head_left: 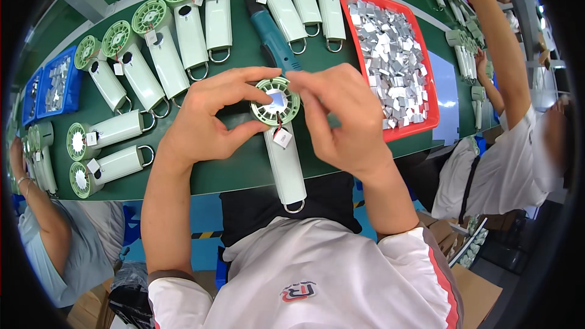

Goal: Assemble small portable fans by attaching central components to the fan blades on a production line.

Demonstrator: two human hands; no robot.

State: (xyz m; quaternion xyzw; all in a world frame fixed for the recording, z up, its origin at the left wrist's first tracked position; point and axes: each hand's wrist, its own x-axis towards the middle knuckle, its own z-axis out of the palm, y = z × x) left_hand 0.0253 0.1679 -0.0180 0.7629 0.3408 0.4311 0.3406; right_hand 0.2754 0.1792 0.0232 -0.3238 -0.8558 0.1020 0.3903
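A pale green handheld fan body (286, 170) lies in front of me, its round vented head away from me and its metal loop toward me. My left hand (213, 113) grips the left side of the head between thumb and fingers. Inside the ring sits a shiny silver piece (276, 101). A white plug (283, 138) on thin red and black wires hangs out over the handle. At the head's right rim, my right hand (347, 116) is closed in a pinch, slightly blurred; what its fingertips hold, if anything, cannot be made out.
Beyond my hands lies a teal electric screwdriver (272, 38). Several similar fan bodies (161, 61) stand in an arc behind and to the left. A red tray (434, 100) of small silver pieces is at right, blue bins (74, 88) at far left. Co-workers sit on both sides.
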